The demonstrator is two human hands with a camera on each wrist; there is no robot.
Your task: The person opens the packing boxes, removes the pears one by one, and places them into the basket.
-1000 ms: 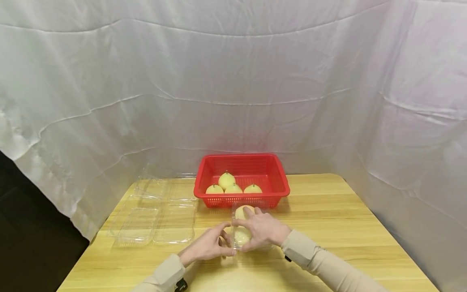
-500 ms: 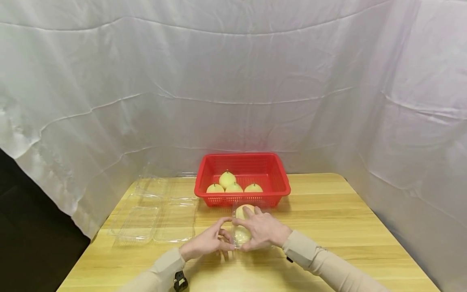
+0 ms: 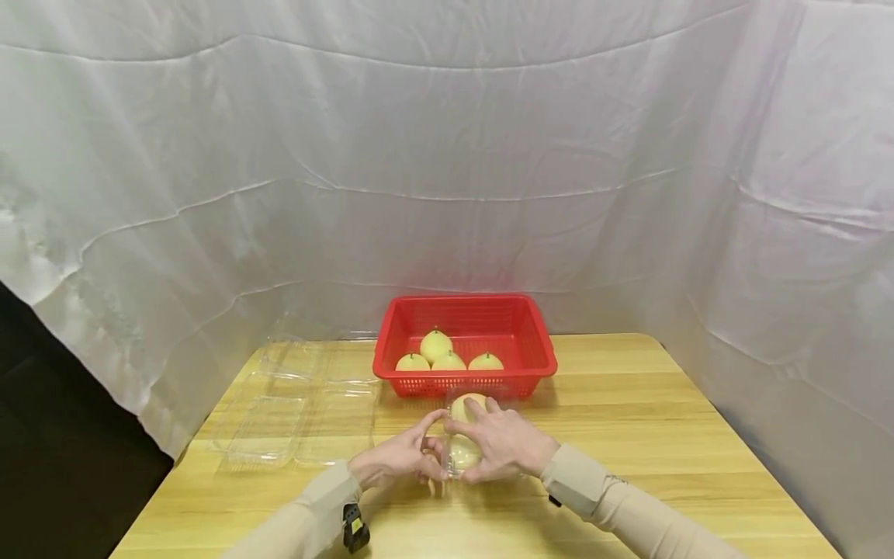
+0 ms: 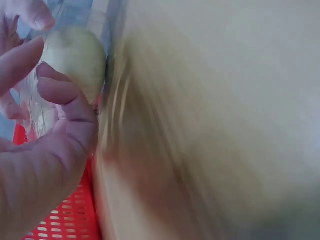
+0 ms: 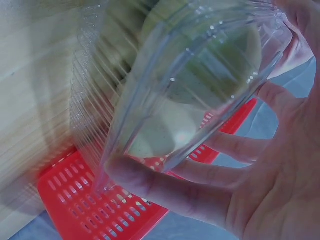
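A clear plastic clamshell box (image 3: pixel 461 456) with two pale yellow pears inside lies on the table just in front of the red basket. My right hand (image 3: pixel 501 439) rests over its top with fingers spread, fairly straight in the right wrist view, and reaching to the box's edge. At the left side, my left hand (image 3: pixel 407 456) has its thumb and bent fingers at the box's rim, thumb near the front corner. The left wrist view shows those curled fingers (image 4: pixel 62 92) close against the clear wall, beside a pear (image 4: pixel 77 60).
The red plastic basket (image 3: pixel 536 341) stands at the back middle, holding several pears (image 3: pixel 436 345). On the left of the wooden table (image 3: pixel 663 442) lie clear clamshell boxes (image 3: pixel 261 431), lids up. A pale curtain (image 3: pixel 454 155) hangs behind and at the sides.
My left hand has shifted slightly along the left rim of the box, its wrist turning so that more of the wrist strap shows. My right hand has stayed in place.
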